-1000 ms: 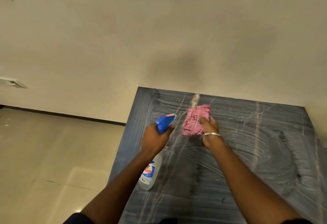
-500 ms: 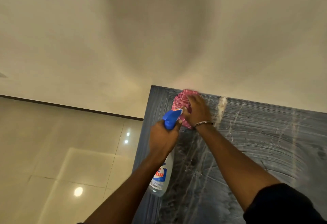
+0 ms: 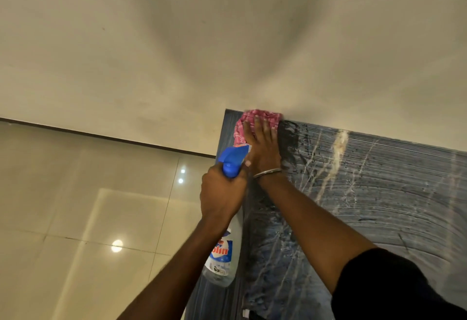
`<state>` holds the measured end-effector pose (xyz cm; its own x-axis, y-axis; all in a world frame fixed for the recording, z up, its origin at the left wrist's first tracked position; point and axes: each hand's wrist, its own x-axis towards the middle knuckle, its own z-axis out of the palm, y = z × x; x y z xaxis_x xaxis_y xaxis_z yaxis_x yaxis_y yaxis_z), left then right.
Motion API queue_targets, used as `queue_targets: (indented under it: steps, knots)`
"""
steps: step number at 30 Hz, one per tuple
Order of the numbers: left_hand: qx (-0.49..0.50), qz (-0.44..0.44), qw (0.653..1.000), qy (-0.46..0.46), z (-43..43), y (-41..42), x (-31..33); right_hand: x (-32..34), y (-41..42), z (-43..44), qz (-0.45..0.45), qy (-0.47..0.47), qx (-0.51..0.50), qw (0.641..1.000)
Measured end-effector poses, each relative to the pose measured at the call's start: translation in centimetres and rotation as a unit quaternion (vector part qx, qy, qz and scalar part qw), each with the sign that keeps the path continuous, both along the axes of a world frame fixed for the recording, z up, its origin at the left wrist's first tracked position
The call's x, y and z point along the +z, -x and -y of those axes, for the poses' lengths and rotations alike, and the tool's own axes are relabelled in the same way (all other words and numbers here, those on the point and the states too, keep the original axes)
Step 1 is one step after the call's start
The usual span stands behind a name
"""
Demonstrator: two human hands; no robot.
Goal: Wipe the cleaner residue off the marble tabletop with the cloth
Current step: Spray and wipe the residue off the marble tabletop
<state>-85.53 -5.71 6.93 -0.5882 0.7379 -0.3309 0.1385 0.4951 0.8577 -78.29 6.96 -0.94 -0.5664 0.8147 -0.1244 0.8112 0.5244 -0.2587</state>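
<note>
The dark grey marble tabletop (image 3: 366, 193) with pale veins fills the right half of the view, covered in streaky whitish cleaner residue. A pink checked cloth (image 3: 246, 122) lies at the top's far left corner, against the wall. My right hand (image 3: 264, 143) presses flat on it with straight fingers; a metal bangle is on the wrist. A darker wiped patch shows just right of the cloth. My left hand (image 3: 222, 191) grips the neck of a clear spray bottle (image 3: 223, 256) with a blue trigger head, held over the table's left edge.
A plain cream wall (image 3: 227, 42) rises directly behind the table's far edge. Left of the table is a glossy beige tiled floor (image 3: 75, 218) with light reflections and a dark skirting line.
My right hand has slid the cloth farther left and back into the table's far left corner, flattening over it. The left hand with the bottle has stayed close beside it.
</note>
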Motion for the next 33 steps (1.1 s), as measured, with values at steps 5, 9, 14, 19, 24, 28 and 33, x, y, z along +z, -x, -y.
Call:
queue_targets:
  steps: [5,9,14,19,24,28,33]
  knots:
    - [0.032,0.006,0.999,0.003,0.7,1.1,0.2,-0.4,3.9,0.4,0.013,-0.008,0.067,0.998]
    - [0.036,-0.005,0.999,0.018,1.3,1.5,0.3,-1.0,4.3,0.3,0.041,0.001,0.135,0.990]
    - [0.015,-0.006,0.999,0.030,1.1,1.0,0.5,-0.6,0.3,0.2,0.008,-0.023,0.089,0.996]
    - [-0.023,-0.005,0.999,0.033,0.4,-0.1,0.5,-0.8,-7.2,-0.7,0.026,-0.045,-0.045,0.998]
    - [-0.035,-0.005,0.999,0.021,0.1,-0.4,0.0,-0.3,-7.4,-0.3,0.051,-0.020,-0.167,0.984]
    - [-0.016,-0.010,1.000,0.019,0.5,0.2,0.0,-0.1,-1.1,0.9,0.013,-0.001,-0.119,0.993]
    - [0.009,-0.022,0.999,0.027,1.4,1.3,0.2,0.5,3.3,0.9,0.036,0.018,-0.018,0.999]
